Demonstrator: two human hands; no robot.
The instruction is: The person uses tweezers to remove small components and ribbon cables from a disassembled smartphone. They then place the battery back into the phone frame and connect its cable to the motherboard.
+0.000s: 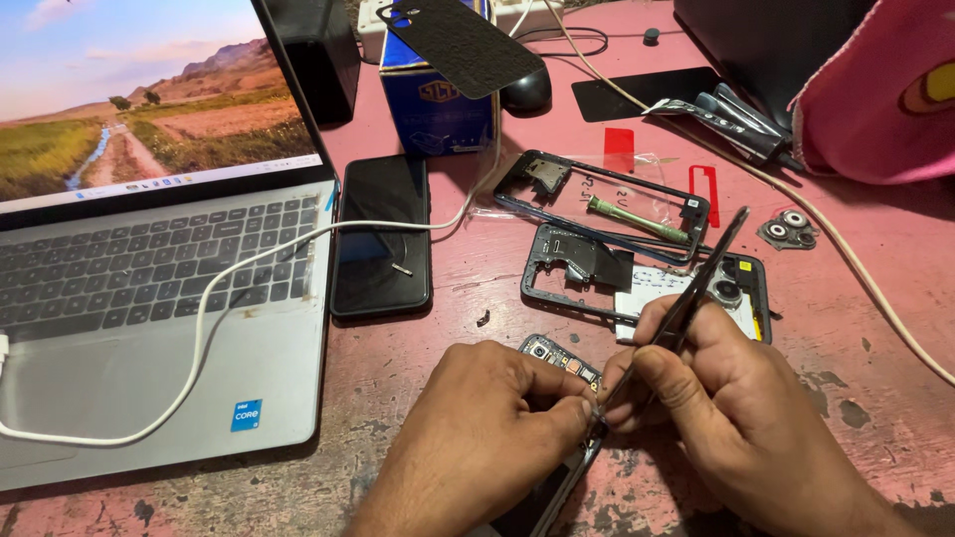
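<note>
While the left hand [497, 418] pins the opened phone [557, 438] to the pink tabletop [875, 328], the right hand [726, 398] grips tweezers [696, 288], tip at the phone's edge, apparently picking at a small part; steady, fine pressure seems needed.

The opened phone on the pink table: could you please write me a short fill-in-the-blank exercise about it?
1. The right hand holds black ____ over the opened phone.
2. The left hand steadies the ____.
3. A white cable lies across the ____ keyboard.

Missing words: tweezers; phone; laptop
</note>
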